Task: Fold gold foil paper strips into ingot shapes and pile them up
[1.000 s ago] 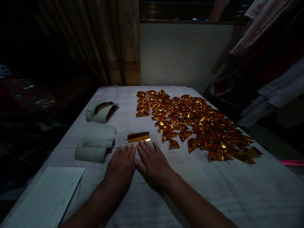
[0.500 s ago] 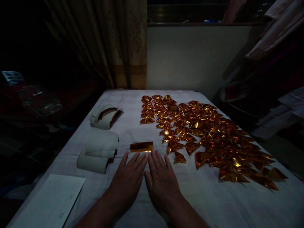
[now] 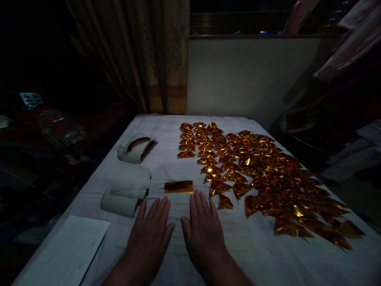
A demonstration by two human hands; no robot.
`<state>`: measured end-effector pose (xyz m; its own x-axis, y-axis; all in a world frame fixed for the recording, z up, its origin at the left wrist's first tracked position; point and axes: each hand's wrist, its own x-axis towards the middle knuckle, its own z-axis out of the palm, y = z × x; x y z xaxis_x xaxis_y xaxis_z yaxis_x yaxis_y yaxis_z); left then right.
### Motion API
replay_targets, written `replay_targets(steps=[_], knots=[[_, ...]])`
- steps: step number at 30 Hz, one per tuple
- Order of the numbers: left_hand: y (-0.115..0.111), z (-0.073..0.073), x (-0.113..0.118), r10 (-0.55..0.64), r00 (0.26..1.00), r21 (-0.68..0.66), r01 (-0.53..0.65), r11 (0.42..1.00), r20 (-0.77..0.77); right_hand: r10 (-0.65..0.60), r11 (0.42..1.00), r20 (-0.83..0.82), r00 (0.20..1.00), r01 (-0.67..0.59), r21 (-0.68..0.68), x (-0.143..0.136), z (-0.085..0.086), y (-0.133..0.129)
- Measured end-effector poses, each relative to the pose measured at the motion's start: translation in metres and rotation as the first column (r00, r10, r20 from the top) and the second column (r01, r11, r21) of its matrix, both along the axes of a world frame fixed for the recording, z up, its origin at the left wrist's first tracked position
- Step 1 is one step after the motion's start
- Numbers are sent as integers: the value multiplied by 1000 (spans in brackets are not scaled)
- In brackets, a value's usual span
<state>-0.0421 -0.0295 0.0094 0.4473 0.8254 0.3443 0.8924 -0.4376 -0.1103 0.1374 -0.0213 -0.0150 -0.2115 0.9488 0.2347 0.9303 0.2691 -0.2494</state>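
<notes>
My left hand point(image 3: 152, 234) lies palm down on the white cloth, fingers stretched out, holding nothing. Beside it my right hand point(image 3: 205, 230) rests flat too, its fingertips close below the right end of a gold foil strip point(image 3: 178, 187). The strip has a gold upper part and a pale lower edge, and lies just beyond both hands. To the right, many folded gold foil pieces point(image 3: 248, 162) sit in rows and a heap. One single folded foil piece point(image 3: 225, 201) is nearest my right hand.
Curved pale sheets point(image 3: 131, 180) lie left of my hands, with more curled sheets point(image 3: 138, 151) behind them. A flat white paper point(image 3: 67, 250) is at the near left. Beyond the cloth-covered surface point(image 3: 160, 131) hang a curtain point(image 3: 166, 59) and a pale wall point(image 3: 238, 75).
My left hand has slid left, widening the gap between the hands. My right hand has stayed nearly in place. The view has shifted slightly; the foil strip lies as before.
</notes>
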Motion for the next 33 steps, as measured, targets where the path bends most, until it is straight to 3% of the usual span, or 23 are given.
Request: replay_targets(steps=[5, 9, 14, 21, 27, 30, 33], knots=[[24, 24, 11, 106, 992, -144, -95, 985, 71, -7, 998, -3, 1000, 7, 56, 0, -1, 0], [38, 24, 9, 201, 964, -207, -164, 965, 173, -16, 993, -31, 999, 20, 119, 3, -1, 2], [40, 13, 1, 186, 934, -221, -121, 968, 306, 15, 972, -92, 996, 7, 235, 10, 2, 7], [42, 13, 0, 213, 900, -281, -107, 954, 380, 43, 948, -173, 984, 14, 318, 13, 2, 10], [40, 5, -2, 80, 878, -199, 18, 980, 471, 47, 952, -278, 959, 41, 304, 14, 1, 11], [40, 10, -2, 55, 845, -198, 61, 978, 533, 68, 950, -345, 936, 45, 308, 14, 3, 13], [38, 20, 2, 119, 764, -267, 72, 961, 634, 131, 934, -433, 892, 35, 355, 16, 7, 16]])
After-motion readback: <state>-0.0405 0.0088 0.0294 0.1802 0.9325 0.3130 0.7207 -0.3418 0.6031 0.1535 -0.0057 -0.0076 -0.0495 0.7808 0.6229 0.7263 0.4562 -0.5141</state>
